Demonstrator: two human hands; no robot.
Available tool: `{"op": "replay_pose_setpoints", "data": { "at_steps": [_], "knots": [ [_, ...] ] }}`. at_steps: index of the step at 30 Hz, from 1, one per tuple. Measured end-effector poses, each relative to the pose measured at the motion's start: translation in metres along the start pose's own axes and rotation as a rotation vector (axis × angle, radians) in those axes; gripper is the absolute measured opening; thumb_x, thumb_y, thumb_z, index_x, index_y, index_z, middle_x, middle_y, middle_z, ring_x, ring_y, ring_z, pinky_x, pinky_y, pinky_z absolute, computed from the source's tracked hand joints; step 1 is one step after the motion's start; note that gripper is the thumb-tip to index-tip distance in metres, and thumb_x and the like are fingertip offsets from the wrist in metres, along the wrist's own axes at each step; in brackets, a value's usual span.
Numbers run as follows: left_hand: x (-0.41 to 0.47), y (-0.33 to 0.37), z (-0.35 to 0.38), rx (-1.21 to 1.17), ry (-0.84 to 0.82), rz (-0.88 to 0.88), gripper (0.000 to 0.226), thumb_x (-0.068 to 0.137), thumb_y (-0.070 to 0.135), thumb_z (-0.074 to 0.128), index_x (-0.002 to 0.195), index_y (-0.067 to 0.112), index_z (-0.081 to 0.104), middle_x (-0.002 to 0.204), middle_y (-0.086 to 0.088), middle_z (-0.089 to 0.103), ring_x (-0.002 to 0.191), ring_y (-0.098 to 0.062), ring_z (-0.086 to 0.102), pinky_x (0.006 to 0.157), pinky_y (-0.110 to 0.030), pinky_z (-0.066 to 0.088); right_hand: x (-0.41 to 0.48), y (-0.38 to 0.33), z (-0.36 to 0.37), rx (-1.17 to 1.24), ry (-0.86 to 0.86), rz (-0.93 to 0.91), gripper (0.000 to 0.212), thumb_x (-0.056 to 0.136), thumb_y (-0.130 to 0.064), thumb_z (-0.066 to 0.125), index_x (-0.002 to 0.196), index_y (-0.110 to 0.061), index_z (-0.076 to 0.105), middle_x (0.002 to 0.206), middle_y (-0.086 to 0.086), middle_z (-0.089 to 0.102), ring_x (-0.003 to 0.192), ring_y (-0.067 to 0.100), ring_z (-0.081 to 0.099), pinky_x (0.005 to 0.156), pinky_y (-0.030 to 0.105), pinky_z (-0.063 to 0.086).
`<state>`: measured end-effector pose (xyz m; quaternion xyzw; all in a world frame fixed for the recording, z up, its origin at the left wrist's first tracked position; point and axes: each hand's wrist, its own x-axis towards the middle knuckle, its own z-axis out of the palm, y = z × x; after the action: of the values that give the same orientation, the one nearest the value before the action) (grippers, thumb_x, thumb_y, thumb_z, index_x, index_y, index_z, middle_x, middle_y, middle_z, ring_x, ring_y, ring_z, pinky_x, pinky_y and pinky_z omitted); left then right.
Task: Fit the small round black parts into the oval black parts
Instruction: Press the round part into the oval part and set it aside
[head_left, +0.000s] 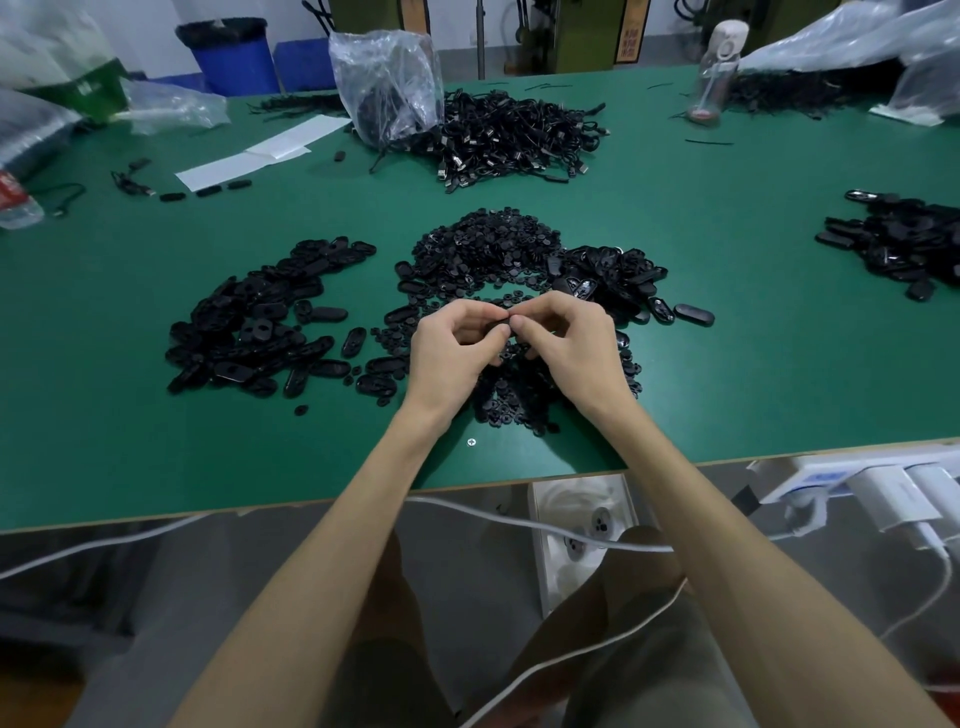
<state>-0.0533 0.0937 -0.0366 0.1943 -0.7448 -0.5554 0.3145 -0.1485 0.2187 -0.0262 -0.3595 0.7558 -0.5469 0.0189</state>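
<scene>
At frame centre, over the heap of small round parts (514, 400) on the green surface (727, 364), the left hand (452, 345) and right hand (569, 340) meet, fingers (535, 319) pinching an oval black part (497, 327), apparently steadying it for pressing.

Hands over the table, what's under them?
A heap of small round parts on the green table. The left hand and right hand cover its middle and most of the black part they pinch.

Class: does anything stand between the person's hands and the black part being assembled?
Nothing visible: the left hand and right hand already pinch the black part between their fingertips, above the pile of small round parts.
</scene>
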Motion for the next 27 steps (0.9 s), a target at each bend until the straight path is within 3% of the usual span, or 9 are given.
{"op": "replay_pose_setpoints", "data": {
  "at_steps": [4, 6, 11, 14, 20, 22, 27],
  "knots": [
    [0.0014, -0.0022, -0.0002, 0.062, 0.009, -0.006, 0.015, 0.089, 0.003, 0.076, 0.103, 0.008, 0.077, 0.094, -0.004, 0.078, 0.083, -0.02, 0.075, 0.079, -0.037, 0.063, -0.0002, 0.0006, 0.0009, 0.008, -0.011, 0.011, 0.008, 0.093, -0.014, 0.074, 0.099, -0.013, 0.079, 0.081, -0.01, 0.074, 0.069, 0.0, 0.065, 0.07, 0.019, 0.052],
    [0.0016, -0.0016, 0.0007, 0.108, 0.026, 0.0, 0.015, 0.087, 0.005, 0.076, 0.101, 0.012, 0.078, 0.094, 0.0, 0.078, 0.087, -0.018, 0.074, 0.083, -0.031, 0.061, -0.0002, 0.0001, 0.0011, 0.003, -0.011, 0.01, 0.008, 0.092, -0.013, 0.075, 0.099, -0.013, 0.079, 0.083, -0.01, 0.074, 0.071, -0.001, 0.065, 0.068, 0.014, 0.049],
    [0.0013, 0.0007, 0.0034, 0.156, 0.036, -0.011, 0.018, 0.084, 0.005, 0.075, 0.096, 0.019, 0.077, 0.088, 0.011, 0.075, 0.078, 0.001, 0.068, 0.074, -0.009, 0.05, -0.0007, -0.0007, 0.0035, -0.032, -0.015, -0.01, 0.006, 0.09, -0.012, 0.077, 0.096, -0.012, 0.078, 0.084, -0.008, 0.075, 0.074, -0.001, 0.066, 0.068, 0.011, 0.047],
    [0.0015, 0.0019, 0.0028, 0.157, 0.04, -0.02, 0.019, 0.084, 0.004, 0.075, 0.096, 0.018, 0.076, 0.089, 0.007, 0.076, 0.082, -0.006, 0.071, 0.076, -0.015, 0.054, -0.0015, -0.0014, 0.0042, -0.032, -0.015, -0.013, 0.006, 0.09, -0.013, 0.077, 0.096, -0.012, 0.078, 0.083, -0.008, 0.074, 0.073, 0.001, 0.066, 0.068, 0.013, 0.049],
    [0.0006, 0.0045, -0.0015, 0.092, 0.033, -0.036, 0.017, 0.088, 0.001, 0.075, 0.103, 0.009, 0.079, 0.097, -0.007, 0.079, 0.091, -0.029, 0.076, 0.093, -0.046, 0.06, -0.0008, 0.0002, 0.0024, -0.007, -0.012, 0.015, 0.007, 0.093, -0.012, 0.074, 0.099, -0.012, 0.078, 0.084, -0.007, 0.075, 0.073, 0.005, 0.067, 0.07, 0.023, 0.054],
    [-0.0008, 0.0051, -0.0023, 0.063, 0.028, -0.025, 0.017, 0.089, 0.0, 0.076, 0.104, 0.007, 0.079, 0.095, -0.008, 0.079, 0.086, -0.028, 0.077, 0.09, -0.046, 0.062, 0.0001, 0.001, 0.001, 0.019, -0.018, 0.04, 0.007, 0.094, -0.013, 0.074, 0.099, -0.012, 0.077, 0.086, -0.005, 0.075, 0.074, 0.008, 0.069, 0.071, 0.027, 0.057],
    [-0.0013, 0.0061, -0.0021, 0.036, 0.048, -0.002, 0.015, 0.09, -0.002, 0.075, 0.102, 0.006, 0.078, 0.087, -0.008, 0.079, 0.075, -0.024, 0.077, 0.079, -0.036, 0.063, 0.0026, 0.0021, 0.004, -0.04, -0.019, 0.02, 0.007, 0.095, -0.019, 0.073, 0.1, -0.015, 0.076, 0.087, -0.011, 0.073, 0.076, -0.005, 0.062, 0.069, 0.008, 0.042]
  ]
}}
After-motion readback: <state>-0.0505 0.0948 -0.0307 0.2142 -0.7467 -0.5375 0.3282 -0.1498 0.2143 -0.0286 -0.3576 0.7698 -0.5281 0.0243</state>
